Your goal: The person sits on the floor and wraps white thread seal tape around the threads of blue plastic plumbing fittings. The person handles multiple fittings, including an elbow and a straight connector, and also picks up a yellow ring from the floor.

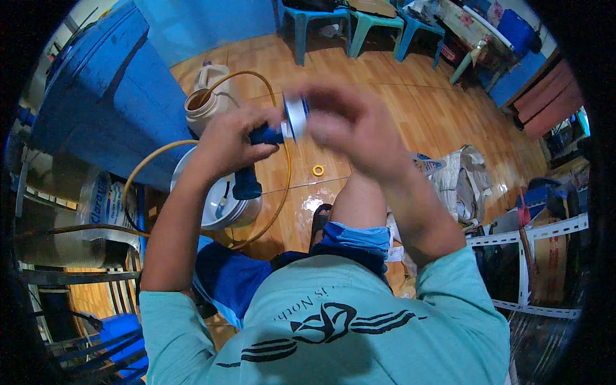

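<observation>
My left hand (234,144) is wrapped round a dark blue pistol-shaped tool (248,185), its foot hanging below my fist. At the tool's front end is a white round piece with a blue rim (296,118), which looks like a spool of tape. My right hand (359,128) is beside that round piece, its fingers curved and smeared by motion. I cannot tell whether they grip it. A yellow hose (282,186) loops round behind and below the tool. Beneath my left forearm stands a white bucket (240,212) with something lying inside.
A beige jug (215,96) with a cut opening stands beyond the bucket, the hose running into it. A small yellow ring (318,171) lies on the wet wooden-look floor. Plastic chairs (375,29) line the back. A white sack (463,183) and metal rack (526,234) are at right.
</observation>
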Available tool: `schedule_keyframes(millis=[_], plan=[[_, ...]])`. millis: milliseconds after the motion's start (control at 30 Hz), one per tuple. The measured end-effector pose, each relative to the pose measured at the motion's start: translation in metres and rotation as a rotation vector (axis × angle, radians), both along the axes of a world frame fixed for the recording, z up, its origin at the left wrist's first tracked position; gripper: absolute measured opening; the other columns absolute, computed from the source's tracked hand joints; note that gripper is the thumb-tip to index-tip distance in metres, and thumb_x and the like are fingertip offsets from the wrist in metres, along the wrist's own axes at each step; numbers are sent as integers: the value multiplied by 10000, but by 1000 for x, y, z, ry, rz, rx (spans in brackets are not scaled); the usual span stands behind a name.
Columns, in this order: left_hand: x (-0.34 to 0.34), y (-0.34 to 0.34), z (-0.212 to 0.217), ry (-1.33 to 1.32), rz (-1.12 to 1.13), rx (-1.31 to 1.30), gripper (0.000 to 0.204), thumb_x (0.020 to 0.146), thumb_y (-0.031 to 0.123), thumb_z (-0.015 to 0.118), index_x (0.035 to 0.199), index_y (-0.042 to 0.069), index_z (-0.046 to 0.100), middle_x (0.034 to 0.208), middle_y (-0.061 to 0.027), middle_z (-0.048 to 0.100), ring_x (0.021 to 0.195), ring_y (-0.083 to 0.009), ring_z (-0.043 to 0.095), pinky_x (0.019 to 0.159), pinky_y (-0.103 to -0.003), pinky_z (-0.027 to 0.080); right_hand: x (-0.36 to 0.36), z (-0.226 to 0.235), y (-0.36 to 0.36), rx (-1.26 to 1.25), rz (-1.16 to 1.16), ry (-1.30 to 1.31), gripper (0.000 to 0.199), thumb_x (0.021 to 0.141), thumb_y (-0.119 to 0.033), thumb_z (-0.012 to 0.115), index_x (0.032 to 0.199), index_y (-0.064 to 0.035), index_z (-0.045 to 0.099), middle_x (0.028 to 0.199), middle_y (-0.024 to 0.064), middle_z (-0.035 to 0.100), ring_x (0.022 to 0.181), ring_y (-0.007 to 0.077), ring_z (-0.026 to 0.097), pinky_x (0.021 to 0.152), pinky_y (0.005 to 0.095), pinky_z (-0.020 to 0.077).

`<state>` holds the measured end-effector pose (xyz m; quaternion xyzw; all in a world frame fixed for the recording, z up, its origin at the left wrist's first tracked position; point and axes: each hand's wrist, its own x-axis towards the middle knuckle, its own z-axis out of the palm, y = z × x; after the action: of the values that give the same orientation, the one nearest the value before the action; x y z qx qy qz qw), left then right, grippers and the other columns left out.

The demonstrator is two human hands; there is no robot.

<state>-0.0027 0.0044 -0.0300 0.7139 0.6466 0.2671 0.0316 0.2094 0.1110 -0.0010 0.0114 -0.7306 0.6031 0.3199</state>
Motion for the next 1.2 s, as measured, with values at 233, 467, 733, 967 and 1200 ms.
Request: schedule_keyframes(millis=[233,467,733,967,1200], plan=[[7,-6,14,-49,-100,70,533,644,97,805,1160,89,673,1000,-132,696,898,-278,693,807,-359,541,-53,-92,77,36,2,-462,522,948,-245,588,1422,-72,454,1103,72,679,749,123,563,695,270,477],[-4,-10,-6,78,73,-42,535,628,110,814,1145,91,676,996,-141,692,902,-295,689,790,-352,541,4,-52,-48,-354,40,-134,519,944,-111,597,1426,-64,410,1058,98,667,837,120,643,684,290,545],[6,-5,9,23,-50,54,553,613,136,828,1145,106,681,985,-135,692,900,-298,688,774,-360,541,-39,-148,33,-309,-3,-235,499,977,-330,549,1387,-63,453,987,67,692,693,114,605,614,248,489],[-6,-14,-2,108,13,-22,518,654,178,797,1157,147,678,1003,-113,701,892,-296,683,778,-387,546,-36,-25,15,-116,-15,-125,390,948,-303,593,1263,-74,578,905,49,661,707,141,649,593,285,501],[-7,-5,9,31,27,3,543,612,139,830,1133,100,684,967,-121,694,865,-291,685,773,-351,539,-18,-159,-33,-408,-126,-310,390,930,-151,616,1304,-59,555,920,81,696,621,126,593,575,267,491]])
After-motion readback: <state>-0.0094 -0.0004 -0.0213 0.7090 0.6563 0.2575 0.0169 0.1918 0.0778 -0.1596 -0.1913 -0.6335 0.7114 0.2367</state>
